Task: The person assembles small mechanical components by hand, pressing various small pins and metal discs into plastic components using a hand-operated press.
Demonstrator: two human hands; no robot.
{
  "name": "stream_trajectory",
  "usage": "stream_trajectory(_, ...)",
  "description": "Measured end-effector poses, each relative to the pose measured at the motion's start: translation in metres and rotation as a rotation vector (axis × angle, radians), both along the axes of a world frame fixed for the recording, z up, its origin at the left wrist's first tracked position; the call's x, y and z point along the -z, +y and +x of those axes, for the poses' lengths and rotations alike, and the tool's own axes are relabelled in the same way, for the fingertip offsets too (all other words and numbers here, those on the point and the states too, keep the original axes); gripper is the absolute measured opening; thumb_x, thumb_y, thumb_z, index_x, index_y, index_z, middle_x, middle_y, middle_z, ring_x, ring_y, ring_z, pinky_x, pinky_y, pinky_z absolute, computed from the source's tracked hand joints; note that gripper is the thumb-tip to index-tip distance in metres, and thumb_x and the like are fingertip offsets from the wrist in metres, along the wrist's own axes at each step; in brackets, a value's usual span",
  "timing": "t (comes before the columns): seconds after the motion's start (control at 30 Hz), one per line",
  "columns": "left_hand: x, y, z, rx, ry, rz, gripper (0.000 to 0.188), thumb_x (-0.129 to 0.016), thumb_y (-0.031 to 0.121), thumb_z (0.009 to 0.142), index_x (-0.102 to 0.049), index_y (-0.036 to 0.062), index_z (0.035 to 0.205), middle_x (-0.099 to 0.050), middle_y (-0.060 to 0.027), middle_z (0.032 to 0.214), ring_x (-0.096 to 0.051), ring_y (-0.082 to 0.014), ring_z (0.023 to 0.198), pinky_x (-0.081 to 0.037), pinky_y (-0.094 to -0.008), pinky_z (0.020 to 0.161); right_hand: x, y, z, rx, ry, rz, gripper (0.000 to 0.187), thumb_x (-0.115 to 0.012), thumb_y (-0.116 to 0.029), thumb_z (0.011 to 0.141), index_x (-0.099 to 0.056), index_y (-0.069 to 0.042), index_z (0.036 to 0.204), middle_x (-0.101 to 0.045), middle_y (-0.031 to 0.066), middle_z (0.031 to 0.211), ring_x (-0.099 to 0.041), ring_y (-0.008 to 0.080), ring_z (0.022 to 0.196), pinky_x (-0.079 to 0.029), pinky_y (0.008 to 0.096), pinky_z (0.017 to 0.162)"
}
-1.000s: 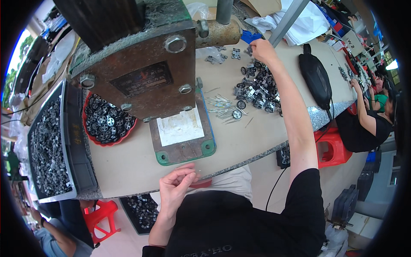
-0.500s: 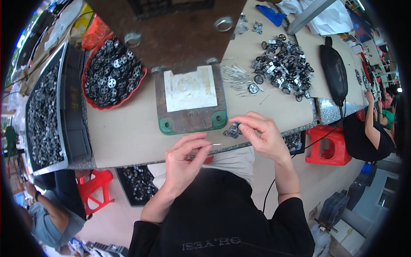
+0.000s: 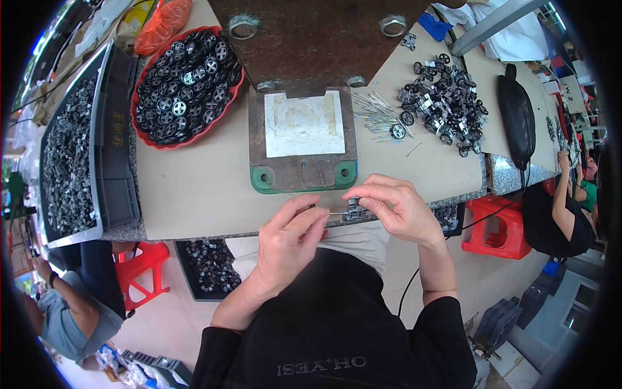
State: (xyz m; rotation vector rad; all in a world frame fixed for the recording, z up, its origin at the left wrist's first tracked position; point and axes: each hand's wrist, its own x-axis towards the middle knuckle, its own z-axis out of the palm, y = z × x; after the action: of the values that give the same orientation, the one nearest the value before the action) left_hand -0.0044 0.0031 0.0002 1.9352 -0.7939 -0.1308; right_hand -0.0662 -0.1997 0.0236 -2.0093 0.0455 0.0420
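Close to the table's front edge, my left hand [image 3: 291, 235] pinches a thin metal axle rod [image 3: 336, 212] between thumb and fingers. The rod points right, and its far end meets the side of a small dark grey plastic part [image 3: 353, 209]; whether it enters a hole is too small to tell. Thumb and fingertips of my right hand [image 3: 403, 211] hold that part, covering some of it. Just beyond both hands lies the press base [image 3: 304, 185], brown metal with green front corners and a white pad [image 3: 304, 129] on top.
The brown press head [image 3: 317, 48] overhangs the base. A red basket [image 3: 137, 123] of black wheels and a grey bin [image 3: 120, 155] of small parts stand left. Right lie loose rods [image 3: 379, 117], wheeled assemblies [image 3: 447, 107] and a black pouch [image 3: 516, 117]. Co-workers sit at both sides.
My hands have come together: the rod in my left hand now reaches the grey part in my right. The view has shifted slightly, showing more of the wheel basket.
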Motion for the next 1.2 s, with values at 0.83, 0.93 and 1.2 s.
stream_trajectory(0.83,-0.002,-0.005,0.001,-0.055,0.121,-0.023,0.011,-0.069,-0.001,0.077,-0.069,0.0009,0.088,-0.065,-0.0100,0.096,-0.066,-0.0192,0.075,-0.055,-0.0289,0.059,0.006,0.012,-0.001,0.234,0.135,0.477,0.023,-0.067,-0.006,0.083,-0.063,-0.001,0.104,-0.059,-0.0005,0.077,-0.050,0.0041,0.064,-0.040,0.0209,0.056)
stream_trajectory(0.93,0.002,-0.004,0.003,-0.081,0.253,-0.073,0.011,-0.068,-0.001,0.077,-0.069,0.0009,0.088,-0.065,-0.0101,0.095,-0.066,-0.0191,0.076,-0.055,-0.0282,0.061,0.019,0.017,-0.010,0.270,0.048,0.450,0.026,-0.070,-0.004,0.081,-0.064,-0.001,0.106,-0.059,-0.0021,0.080,-0.048,0.0026,0.064,-0.039,0.0196,0.056)
stream_trajectory(1.2,0.004,-0.001,0.004,-0.019,0.190,-0.056,0.011,-0.068,-0.002,0.078,-0.070,0.0001,0.089,-0.065,-0.0100,0.093,-0.066,-0.0185,0.079,-0.054,-0.0266,0.061,0.019,0.027,-0.007,0.177,-0.419,-0.321,0.031,-0.067,-0.002,0.081,-0.062,0.000,0.111,-0.060,0.0033,0.083,-0.053,0.0096,0.076,-0.042,0.0231,0.064)
